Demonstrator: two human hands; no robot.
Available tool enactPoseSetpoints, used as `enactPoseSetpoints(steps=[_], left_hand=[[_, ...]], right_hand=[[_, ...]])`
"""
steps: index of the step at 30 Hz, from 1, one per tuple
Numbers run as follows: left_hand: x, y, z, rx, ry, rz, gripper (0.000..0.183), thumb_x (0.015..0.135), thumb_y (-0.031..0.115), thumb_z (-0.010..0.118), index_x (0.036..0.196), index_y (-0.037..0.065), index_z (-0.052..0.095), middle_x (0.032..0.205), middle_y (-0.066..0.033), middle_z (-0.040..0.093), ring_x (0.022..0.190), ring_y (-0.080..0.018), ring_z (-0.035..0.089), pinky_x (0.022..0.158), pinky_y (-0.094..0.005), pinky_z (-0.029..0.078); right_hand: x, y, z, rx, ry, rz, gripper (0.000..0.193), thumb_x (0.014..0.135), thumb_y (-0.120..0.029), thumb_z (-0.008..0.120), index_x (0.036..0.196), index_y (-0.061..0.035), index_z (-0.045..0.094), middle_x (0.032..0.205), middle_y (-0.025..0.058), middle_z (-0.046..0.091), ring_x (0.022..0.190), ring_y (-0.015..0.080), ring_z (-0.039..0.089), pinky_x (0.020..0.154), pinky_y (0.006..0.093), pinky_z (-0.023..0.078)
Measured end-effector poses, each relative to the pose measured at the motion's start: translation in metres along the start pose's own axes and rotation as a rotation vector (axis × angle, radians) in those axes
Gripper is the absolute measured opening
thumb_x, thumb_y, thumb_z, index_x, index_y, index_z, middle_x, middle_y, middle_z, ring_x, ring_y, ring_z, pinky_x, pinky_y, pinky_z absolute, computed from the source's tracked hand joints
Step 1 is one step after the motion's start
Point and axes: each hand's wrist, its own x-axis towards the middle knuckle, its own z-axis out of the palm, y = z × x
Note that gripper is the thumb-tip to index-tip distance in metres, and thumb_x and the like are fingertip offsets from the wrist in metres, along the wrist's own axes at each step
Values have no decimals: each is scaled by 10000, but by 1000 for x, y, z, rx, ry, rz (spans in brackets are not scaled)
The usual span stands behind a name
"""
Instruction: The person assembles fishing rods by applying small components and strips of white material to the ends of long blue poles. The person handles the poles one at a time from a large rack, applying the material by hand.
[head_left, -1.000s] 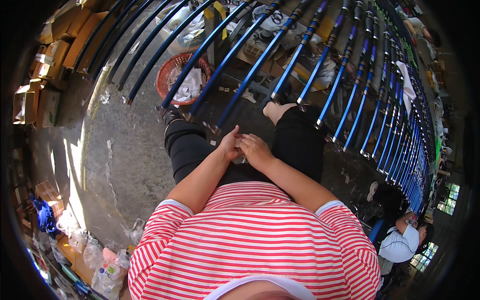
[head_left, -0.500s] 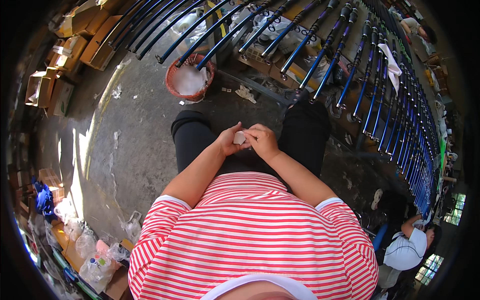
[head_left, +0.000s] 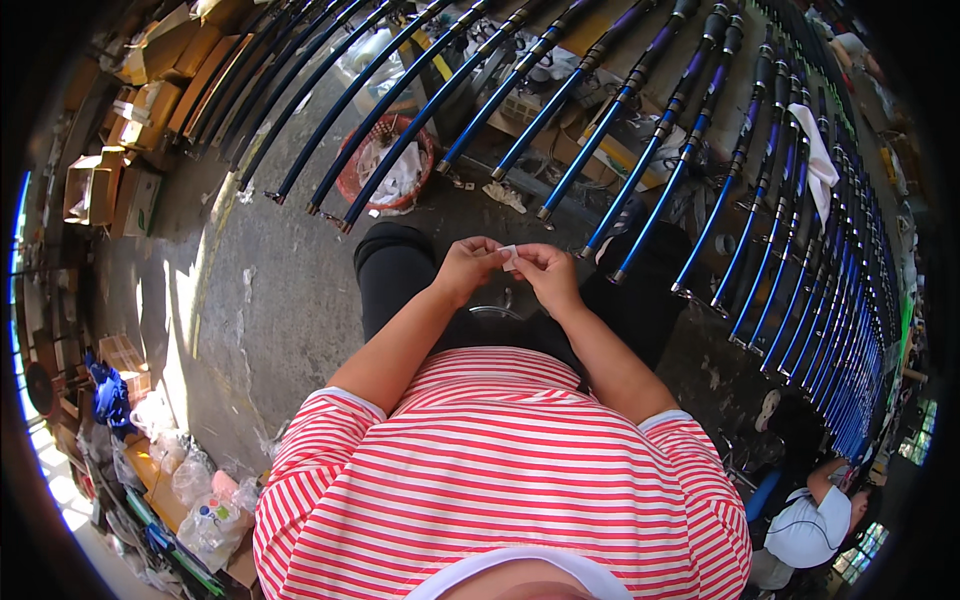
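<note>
Head view: the white piece (head_left: 508, 258) is off the left palm, so now left hand (head_left: 468, 269) and right hand (head_left: 550, 274) both pinch it.

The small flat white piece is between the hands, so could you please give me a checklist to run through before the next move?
1. Small flat white piece: ok, in view at the fingertips.
2. Left hand at the piece: ok, fingertips at its left side.
3. Right hand: ok, fingertips at its right side.
4. Spare hand: not ok, both are occupied.
5. Gap between right hand and nearest long glossy blue rod: cannot tell, depth unclear.
</note>
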Motion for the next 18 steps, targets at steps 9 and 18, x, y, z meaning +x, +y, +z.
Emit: enactPoseSetpoints(steps=[9, 18], left_hand=[[-50, 21, 20, -171, -196, 117, 108, 854, 78, 617, 942, 24, 587, 740, -23, 607, 467, -32, 391, 409, -175, 252], [-106, 40, 44, 585, 65, 940, 92, 774, -50, 645, 850, -3, 672, 814, -92, 662, 673, -120, 619, 550, -205, 471]], right_hand=[[-43, -49, -12, 77, 3, -79, 115, 817, -19, 643, 914, 40, 627, 823, 86, 655, 722, 133, 636, 658, 243, 527], [-85, -97, 3, -469, 96, -820, 143, 708, -2, 718, 837, -15, 658, 927, 133, 663, 823, 232, 662, 687, 272, 526]])
